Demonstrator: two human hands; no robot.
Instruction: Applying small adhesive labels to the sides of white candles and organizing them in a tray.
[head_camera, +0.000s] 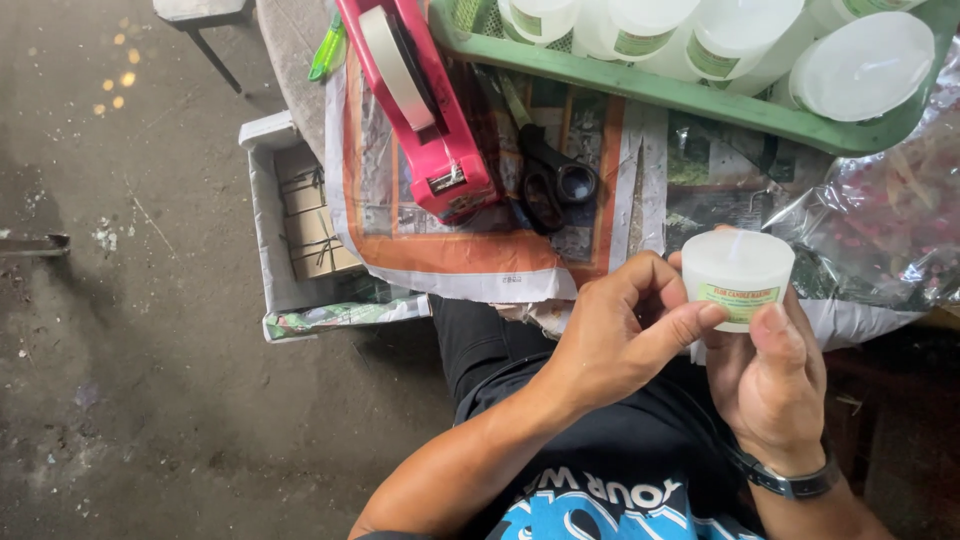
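Observation:
A small white candle cup (737, 268) with a green-and-yellow label is held upright in front of me. My right hand (768, 385), with a dark watch at the wrist, grips it from below, thumb on the label. My left hand (615, 335) is curled beside it, its thumb tip pressing the label's left edge. Both hands are over my lap, at the near edge of a table covered in newspaper (480, 245).
A green tray (700, 100) of several white labelled cups stands at the back. A pink tape dispenser (425, 110) and black scissors (550, 180) lie on the newspaper. Clear plastic wrap (890, 220) lies right. A white box (300, 225) of tied bundles sits on the floor left.

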